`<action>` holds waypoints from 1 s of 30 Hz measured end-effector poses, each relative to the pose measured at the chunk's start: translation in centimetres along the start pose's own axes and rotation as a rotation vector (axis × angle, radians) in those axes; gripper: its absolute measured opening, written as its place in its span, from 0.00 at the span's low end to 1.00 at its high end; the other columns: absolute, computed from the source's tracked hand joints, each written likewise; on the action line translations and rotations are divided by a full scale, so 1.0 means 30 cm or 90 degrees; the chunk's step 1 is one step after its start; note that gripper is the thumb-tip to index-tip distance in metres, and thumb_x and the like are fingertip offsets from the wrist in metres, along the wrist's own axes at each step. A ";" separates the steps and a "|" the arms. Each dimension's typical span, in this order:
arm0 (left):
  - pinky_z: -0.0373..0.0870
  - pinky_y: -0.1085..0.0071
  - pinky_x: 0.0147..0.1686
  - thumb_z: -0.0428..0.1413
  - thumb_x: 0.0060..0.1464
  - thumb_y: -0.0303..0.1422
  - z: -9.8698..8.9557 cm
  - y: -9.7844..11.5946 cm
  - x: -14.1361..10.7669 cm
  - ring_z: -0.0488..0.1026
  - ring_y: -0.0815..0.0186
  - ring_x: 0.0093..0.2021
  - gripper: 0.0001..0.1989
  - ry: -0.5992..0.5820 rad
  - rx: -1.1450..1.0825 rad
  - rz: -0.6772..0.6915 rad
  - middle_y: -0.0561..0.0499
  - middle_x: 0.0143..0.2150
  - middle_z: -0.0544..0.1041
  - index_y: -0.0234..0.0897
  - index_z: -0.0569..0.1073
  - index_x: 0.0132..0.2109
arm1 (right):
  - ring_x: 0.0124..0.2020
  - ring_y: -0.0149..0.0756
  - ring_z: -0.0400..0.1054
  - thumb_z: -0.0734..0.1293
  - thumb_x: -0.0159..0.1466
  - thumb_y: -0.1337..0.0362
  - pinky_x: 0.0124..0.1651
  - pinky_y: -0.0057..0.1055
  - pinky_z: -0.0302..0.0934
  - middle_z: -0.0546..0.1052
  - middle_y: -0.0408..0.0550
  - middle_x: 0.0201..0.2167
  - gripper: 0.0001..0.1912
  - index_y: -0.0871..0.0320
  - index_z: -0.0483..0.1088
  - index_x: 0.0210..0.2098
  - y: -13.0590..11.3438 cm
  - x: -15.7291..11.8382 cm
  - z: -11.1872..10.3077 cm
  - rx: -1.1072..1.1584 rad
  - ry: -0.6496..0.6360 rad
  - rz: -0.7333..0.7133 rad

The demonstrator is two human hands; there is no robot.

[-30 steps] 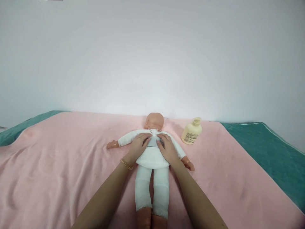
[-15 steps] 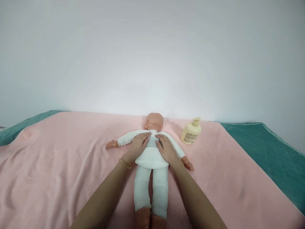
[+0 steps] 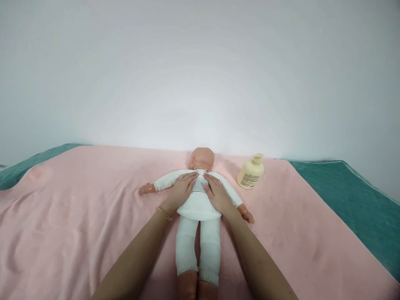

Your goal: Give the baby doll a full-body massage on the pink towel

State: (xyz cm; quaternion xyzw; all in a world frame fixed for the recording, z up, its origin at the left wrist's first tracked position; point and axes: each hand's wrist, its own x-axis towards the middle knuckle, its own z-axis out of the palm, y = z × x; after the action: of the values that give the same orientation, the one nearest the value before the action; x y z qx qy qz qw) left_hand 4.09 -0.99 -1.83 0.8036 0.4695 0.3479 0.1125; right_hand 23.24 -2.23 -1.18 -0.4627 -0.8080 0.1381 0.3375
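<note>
A baby doll (image 3: pixel 199 206) in white clothes lies with its head away from me, arms spread and legs toward me. My left hand (image 3: pixel 183 190) rests flat on the left side of its upper torso, fingers stretched out. On the right side of the torso lies my right hand (image 3: pixel 218 192), also flat with its fingers extended. Between the two hands a greyish patch shows on the doll's white top. Neither hand grips anything. A gold bracelet (image 3: pixel 164 213) circles my left wrist.
A pale yellow pump bottle (image 3: pixel 251 171) stands right of the doll's head. Under everything lies a wrinkled pink blanket (image 3: pixel 93 208), over a green cover (image 3: pixel 353 204) visible at both sides. A pale wall (image 3: pixel 200 75) rises behind.
</note>
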 end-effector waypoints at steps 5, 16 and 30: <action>0.59 0.55 0.61 0.41 0.66 0.34 0.004 0.000 -0.002 0.64 0.60 0.61 0.19 0.010 -0.001 0.004 0.47 0.60 0.70 0.38 0.70 0.57 | 0.64 0.44 0.54 0.50 0.71 0.52 0.66 0.46 0.49 0.64 0.59 0.62 0.28 0.64 0.61 0.61 0.001 0.003 -0.002 -0.007 -0.018 0.006; 0.62 0.56 0.59 0.46 0.64 0.35 -0.085 0.060 -0.008 0.67 0.58 0.57 0.17 -0.018 -0.013 0.025 0.46 0.56 0.74 0.37 0.72 0.54 | 0.62 0.44 0.56 0.55 0.70 0.55 0.64 0.46 0.52 0.66 0.55 0.59 0.21 0.57 0.64 0.57 -0.050 -0.022 -0.091 0.045 0.024 0.029; 0.68 0.70 0.39 0.53 0.59 0.41 -0.270 0.266 -0.089 0.74 0.60 0.39 0.12 -0.396 -0.096 0.082 0.51 0.38 0.79 0.42 0.79 0.39 | 0.34 0.34 0.66 0.61 0.67 0.65 0.33 0.30 0.57 0.71 0.45 0.33 0.15 0.54 0.75 0.27 -0.260 -0.112 -0.267 0.022 -0.326 0.013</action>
State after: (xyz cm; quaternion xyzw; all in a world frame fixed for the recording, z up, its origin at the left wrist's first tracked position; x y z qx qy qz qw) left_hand 3.26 -8.65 6.93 0.8888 0.3336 0.1259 0.2878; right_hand 24.67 -9.92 7.47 -0.4149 -0.8599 0.2679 0.1286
